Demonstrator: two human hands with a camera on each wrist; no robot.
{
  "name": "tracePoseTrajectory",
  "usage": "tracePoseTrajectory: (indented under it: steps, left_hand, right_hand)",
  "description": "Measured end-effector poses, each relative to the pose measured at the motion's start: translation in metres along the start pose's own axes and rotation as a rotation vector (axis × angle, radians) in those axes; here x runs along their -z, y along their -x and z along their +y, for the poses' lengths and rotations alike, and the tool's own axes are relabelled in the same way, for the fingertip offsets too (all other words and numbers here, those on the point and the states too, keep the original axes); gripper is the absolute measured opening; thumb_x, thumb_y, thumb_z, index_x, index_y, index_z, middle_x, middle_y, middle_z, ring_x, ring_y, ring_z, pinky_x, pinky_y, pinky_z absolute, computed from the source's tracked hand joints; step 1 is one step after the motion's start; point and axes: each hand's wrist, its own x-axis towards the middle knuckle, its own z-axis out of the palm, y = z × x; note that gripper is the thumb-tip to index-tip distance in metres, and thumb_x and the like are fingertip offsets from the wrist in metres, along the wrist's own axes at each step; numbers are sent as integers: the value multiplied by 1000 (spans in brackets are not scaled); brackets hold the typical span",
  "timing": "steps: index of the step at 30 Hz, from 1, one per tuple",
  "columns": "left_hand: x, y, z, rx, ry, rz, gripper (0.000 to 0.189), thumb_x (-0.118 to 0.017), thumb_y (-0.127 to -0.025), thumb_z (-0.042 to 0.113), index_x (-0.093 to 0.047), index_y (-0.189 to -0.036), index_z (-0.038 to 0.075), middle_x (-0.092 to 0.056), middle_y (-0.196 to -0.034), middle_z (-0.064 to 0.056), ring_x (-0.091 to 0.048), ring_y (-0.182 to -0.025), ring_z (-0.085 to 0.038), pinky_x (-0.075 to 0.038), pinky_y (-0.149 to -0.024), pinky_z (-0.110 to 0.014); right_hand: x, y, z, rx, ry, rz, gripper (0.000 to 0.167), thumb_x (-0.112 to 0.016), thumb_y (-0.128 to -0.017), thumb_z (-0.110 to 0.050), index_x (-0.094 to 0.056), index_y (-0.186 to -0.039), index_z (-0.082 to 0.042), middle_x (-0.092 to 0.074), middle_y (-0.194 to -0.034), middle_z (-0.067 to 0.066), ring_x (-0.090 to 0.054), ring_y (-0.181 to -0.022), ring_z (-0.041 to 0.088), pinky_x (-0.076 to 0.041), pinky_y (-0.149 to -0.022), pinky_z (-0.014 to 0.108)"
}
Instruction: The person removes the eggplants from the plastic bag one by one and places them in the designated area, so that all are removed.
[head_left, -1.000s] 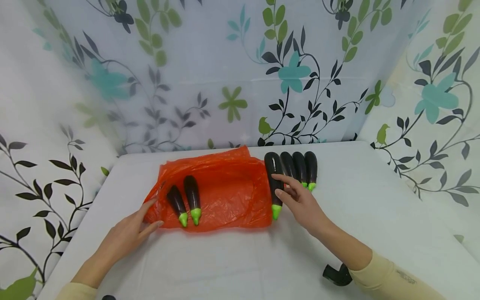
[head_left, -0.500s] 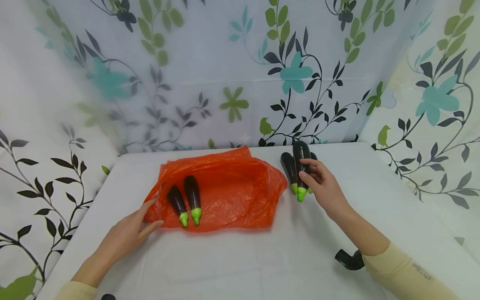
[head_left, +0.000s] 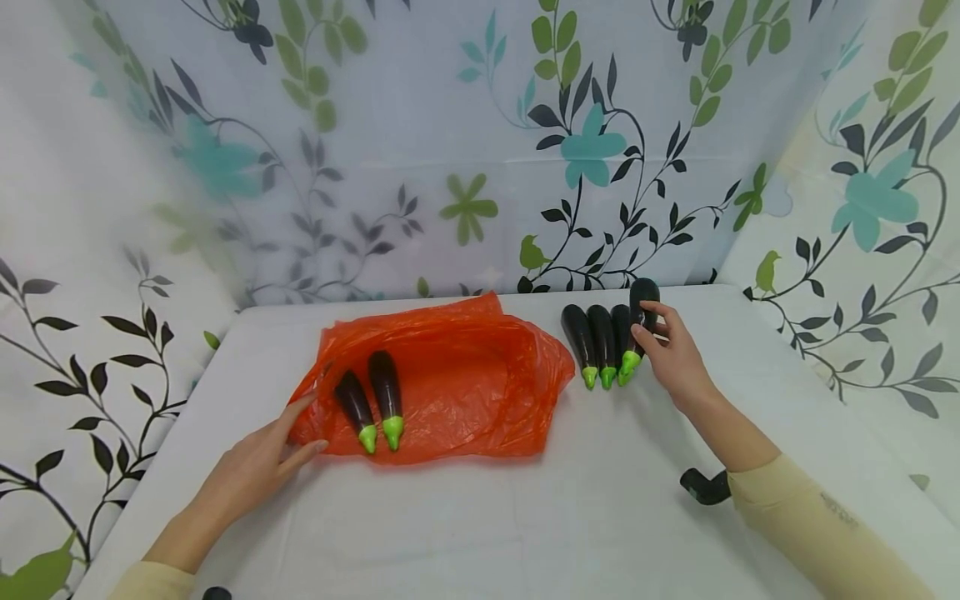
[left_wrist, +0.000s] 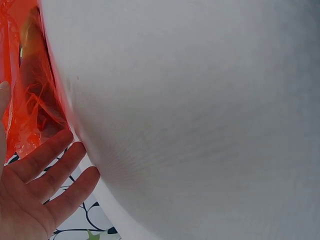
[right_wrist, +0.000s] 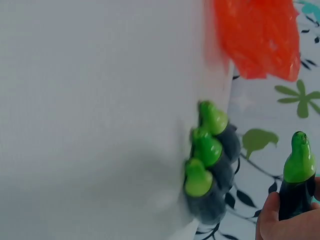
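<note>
My right hand point(head_left: 677, 357) pinches a dark eggplant point(head_left: 642, 321) with a bright green stem end, at the right end of a row. Three more eggplants point(head_left: 580, 337) lie side by side just left of it. In the right wrist view the held eggplant point(right_wrist: 299, 172) appears raised and apart from those three. An orange-red plastic bag point(head_left: 472, 392) lies spread on the table, with two eggplants point(head_left: 385, 392) in its open mouth at the left. My left hand point(head_left: 251, 467) touches the bag's left edge, fingers spread; in the left wrist view its fingers point(left_wrist: 55, 170) look straight.
The table point(head_left: 465, 525) wears a white cover. A patterned curtain point(head_left: 375, 167) with leaves and flowers hangs behind and on both sides. A black curved object point(head_left: 703, 486) shows by the right sleeve, and a small dark one point(head_left: 217, 593) at the bottom left.
My right hand has carried the eggplant from the bag's right edge over the row to its right end. The bag's right side has spread outward. My left hand has stayed put.
</note>
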Motion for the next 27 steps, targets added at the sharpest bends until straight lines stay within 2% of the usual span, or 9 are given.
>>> tracePoseTrajectory:
  steps: [12, 19, 27]
  left_hand:
    - [1, 1, 1, 6, -7, 0, 70, -68, -91, 41, -35, -146, 12, -66, -110, -22, -65, -93, -35, -51, -78, -59]
    - [2, 0, 1, 15, -5, -14, 71, -67, -92, 43, -34, -146, 11, -63, -116, -26, -64, -98, -40, -50, -80, -60]
    - [2, 0, 1, 11, -7, -9, 72, -68, -91, 42, -35, -146, 9, -64, -114, -24, -64, -96, -38, -50, -80, -59]
  right_hand:
    - [14, -17, 22, -54, 46, 42, 61, -44, -104, -37, -17, -156, -19, -26, -153, 29, -34, -136, 45, -36, -105, 57]
    - [16, -23, 30, -76, 69, 20, 59, -43, -105, -34, -19, -155, -16, -26, -152, 31, -34, -135, 46, -36, -105, 56]
    - [20, -30, 39, -94, 142, -20, 57, -43, -105, -32, -22, -154, -12, -29, -150, 32, -35, -134, 46, -37, -103, 58]
